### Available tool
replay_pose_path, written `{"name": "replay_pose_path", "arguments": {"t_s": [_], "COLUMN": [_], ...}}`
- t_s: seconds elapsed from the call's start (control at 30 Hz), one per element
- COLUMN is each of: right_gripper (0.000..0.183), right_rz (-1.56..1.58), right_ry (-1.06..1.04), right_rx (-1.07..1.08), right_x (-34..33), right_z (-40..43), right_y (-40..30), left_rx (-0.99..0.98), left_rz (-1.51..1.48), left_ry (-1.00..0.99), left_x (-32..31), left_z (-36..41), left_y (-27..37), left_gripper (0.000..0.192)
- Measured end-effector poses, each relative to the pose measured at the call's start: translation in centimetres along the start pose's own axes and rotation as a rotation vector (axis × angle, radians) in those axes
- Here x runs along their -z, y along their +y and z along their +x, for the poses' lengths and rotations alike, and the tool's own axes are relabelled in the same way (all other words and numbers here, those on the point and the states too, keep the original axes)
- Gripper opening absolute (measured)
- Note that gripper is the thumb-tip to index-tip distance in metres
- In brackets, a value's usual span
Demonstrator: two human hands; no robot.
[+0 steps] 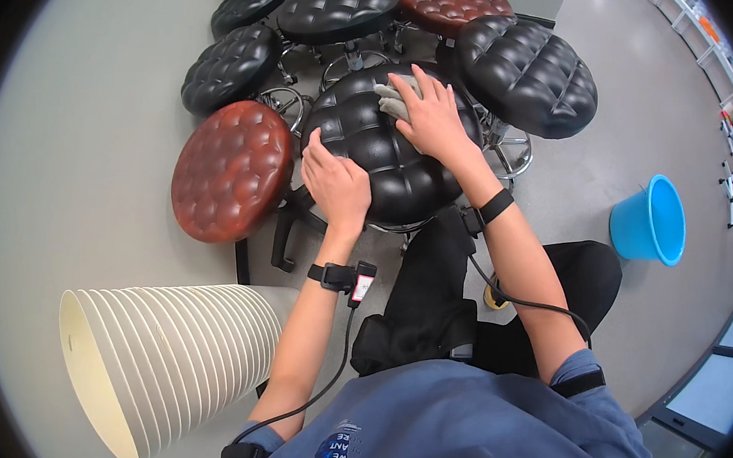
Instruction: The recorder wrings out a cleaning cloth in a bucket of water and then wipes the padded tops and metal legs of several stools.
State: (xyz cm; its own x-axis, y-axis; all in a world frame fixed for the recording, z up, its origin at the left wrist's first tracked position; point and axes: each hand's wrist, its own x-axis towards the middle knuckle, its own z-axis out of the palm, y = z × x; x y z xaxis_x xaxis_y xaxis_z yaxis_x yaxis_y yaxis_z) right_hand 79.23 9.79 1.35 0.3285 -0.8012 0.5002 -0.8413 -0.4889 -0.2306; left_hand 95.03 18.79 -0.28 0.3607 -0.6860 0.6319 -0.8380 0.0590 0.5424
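A round black tufted stool seat (379, 141) stands before me, with a chrome ring and legs partly showing beneath it. My right hand (431, 111) presses a folded grey cloth (394, 101) onto the far part of the seat, its fingers spread over the cloth. At the seat's left side rests my left hand (337, 183), fingers together and slightly bent along the edge, with no object seen in it. What lies under its palm is hidden. Both wrists wear black straps with cabled devices.
A red-brown stool seat (233, 172) stands at left, a tilted black one (527, 74) at right, and several more behind. A stack of cream ribbed bins (182, 353) lies at lower left. On the floor at right is a blue bucket (640, 223).
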Motion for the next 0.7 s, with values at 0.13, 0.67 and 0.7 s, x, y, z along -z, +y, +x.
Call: {"name": "replay_pose_path", "arguments": {"t_s": [0.13,0.67,0.7], "right_gripper": [0.073,0.048,0.049], "right_rz": [-0.037,0.307,0.302], "right_ry": [0.001,0.017,0.004], "right_rx": [-0.013,0.183,0.153], "right_x": [-0.6,3.3,3.8], "right_z": [-0.1,-7.7,-8.3], "right_y": [-1.8,-8.2,-7.1], "left_rx": [-0.031,-0.172,-0.192], "left_rz": [0.100,-0.196,-0.109], "left_ry": [-0.034,-0.128,-0.142], "left_x": [0.9,3.7,3.9], "left_z": [-1.2,-4.9,-4.7], "left_y": [0.3,-4.8,-4.3], "left_gripper": [0.052,0.045,0.045]}}
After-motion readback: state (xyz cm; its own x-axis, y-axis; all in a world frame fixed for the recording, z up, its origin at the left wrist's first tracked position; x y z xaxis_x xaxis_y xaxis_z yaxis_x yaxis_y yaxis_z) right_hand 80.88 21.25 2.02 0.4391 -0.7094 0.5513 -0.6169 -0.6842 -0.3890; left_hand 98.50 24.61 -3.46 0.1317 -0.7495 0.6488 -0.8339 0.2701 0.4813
